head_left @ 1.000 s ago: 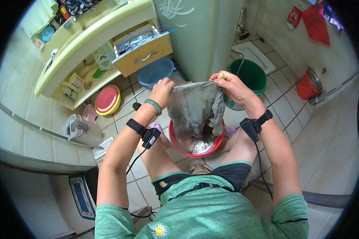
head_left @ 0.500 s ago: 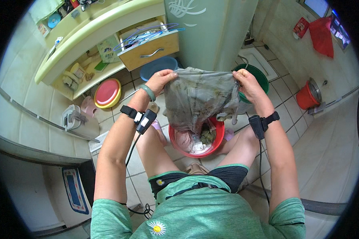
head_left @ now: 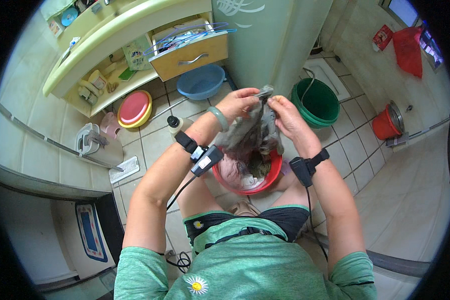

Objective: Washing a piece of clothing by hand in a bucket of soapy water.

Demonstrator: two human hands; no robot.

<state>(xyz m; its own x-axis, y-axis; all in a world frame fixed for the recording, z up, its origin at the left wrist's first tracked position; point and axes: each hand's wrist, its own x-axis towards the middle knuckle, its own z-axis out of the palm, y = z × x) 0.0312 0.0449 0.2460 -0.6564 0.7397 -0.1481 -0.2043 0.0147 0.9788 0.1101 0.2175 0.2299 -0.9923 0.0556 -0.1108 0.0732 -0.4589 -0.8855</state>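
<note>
A wet-looking grey garment (head_left: 252,127) with dark patches hangs bunched between my hands; its exact kind I cannot make out. My left hand (head_left: 239,104), with a jade-coloured bangle at the wrist, pinches its upper edge. Close beside it, my right hand (head_left: 286,116) grips the cloth at its top right. The lower folds drop into a red basin (head_left: 273,181) between my legs. Inside that basin lie a pinkish cloth (head_left: 229,167), a white cloth (head_left: 252,184) and a dark olive cloth (head_left: 260,166).
A green bucket (head_left: 330,117) with a hose stands to the right, an orange-red bucket (head_left: 382,125) beyond it. At the left are a bottle with a black cap (head_left: 174,122), a blue basin (head_left: 202,82) and red and yellow basins (head_left: 134,107). Hangers lie over an open drawer (head_left: 190,59).
The garment was stretched wide between my hands; now they are close together and the cloth is gathered. My left hand has moved right, my right hand slightly left.
</note>
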